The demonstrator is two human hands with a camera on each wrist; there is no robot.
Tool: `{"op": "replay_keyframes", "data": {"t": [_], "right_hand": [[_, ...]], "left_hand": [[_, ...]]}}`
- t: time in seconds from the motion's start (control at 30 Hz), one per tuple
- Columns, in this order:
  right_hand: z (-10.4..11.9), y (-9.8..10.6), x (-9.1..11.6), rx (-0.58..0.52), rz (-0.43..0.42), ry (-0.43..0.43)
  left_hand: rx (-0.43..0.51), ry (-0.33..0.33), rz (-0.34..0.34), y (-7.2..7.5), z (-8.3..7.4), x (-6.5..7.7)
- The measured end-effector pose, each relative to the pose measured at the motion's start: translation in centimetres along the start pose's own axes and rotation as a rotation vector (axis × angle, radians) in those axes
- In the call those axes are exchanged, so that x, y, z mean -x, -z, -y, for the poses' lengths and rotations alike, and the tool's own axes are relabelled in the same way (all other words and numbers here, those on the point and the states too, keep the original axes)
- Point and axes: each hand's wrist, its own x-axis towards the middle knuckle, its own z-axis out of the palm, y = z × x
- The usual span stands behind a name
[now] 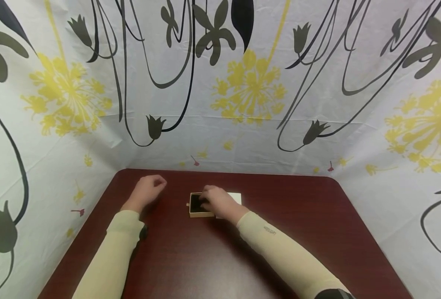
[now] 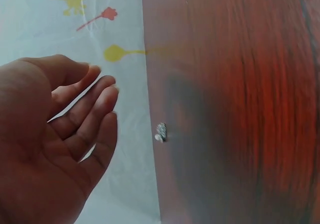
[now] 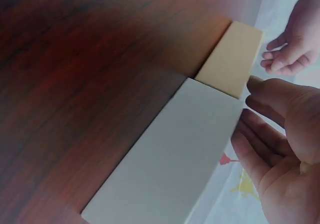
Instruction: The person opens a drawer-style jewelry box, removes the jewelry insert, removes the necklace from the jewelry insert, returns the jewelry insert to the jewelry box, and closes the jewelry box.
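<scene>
A slide-out box lies on the table, its tan drawer [image 1: 201, 214] pulled out to the left with a black inside, its white sleeve [image 3: 165, 154] at the right. My right hand [image 1: 220, 202] reaches over it, fingers bent down into the drawer; the drawer wall hides the fingertips in the right wrist view. My left hand [image 1: 148, 190] hovers at the left, fingers loosely curved, holding nothing. Beyond those fingers in the left wrist view, a small silvery, sparkly piece of jewellery [image 2: 161, 132] with a white bead lies near the table edge.
The dark red wooden table [image 1: 190, 265] has rounded far corners. A white curtain [image 1: 220, 149] printed with flowers hangs around its back and sides. On the drawer's left end is a small pull tab [image 1: 187, 204].
</scene>
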Motion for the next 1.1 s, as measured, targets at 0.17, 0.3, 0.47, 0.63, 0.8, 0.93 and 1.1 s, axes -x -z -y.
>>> {"op": "replay_keyframes", "data": {"t": [0.17,0.3,0.47,0.63,0.8,0.93,1.1], "right_hand": [[-0.3,0.7,1.2,-0.069,-0.034,-0.051],[-0.9,1.0,2.3,-0.103,-0.061,-0.059],[-1.6,1.6,3.9,-0.106,-0.066,-0.09],[-2.5,1.6,5.4,-0.077,-0.087,-0.06],[-3.4,1.5,6.4,-0.046,-0.087,-0.027],[-4.0,1.5,7.0,-0.018,-0.08,-0.028],[-4.8,1.4,7.6,0.018,-0.073,-0.01]], "left_hand": [[-0.019,-0.016,0.078,-0.2,-0.7,0.0],[-0.018,-0.004,0.135,-0.2,-1.3,0.2],[-0.004,-0.002,0.163,-0.5,-1.7,0.3],[0.002,-0.007,0.18,-0.8,-1.8,0.3],[0.008,-0.013,0.171,-1.0,-1.9,0.4],[0.019,-0.037,0.172,-1.2,-2.1,0.5],[0.021,-0.055,0.176,-1.4,-2.4,0.6]]}}
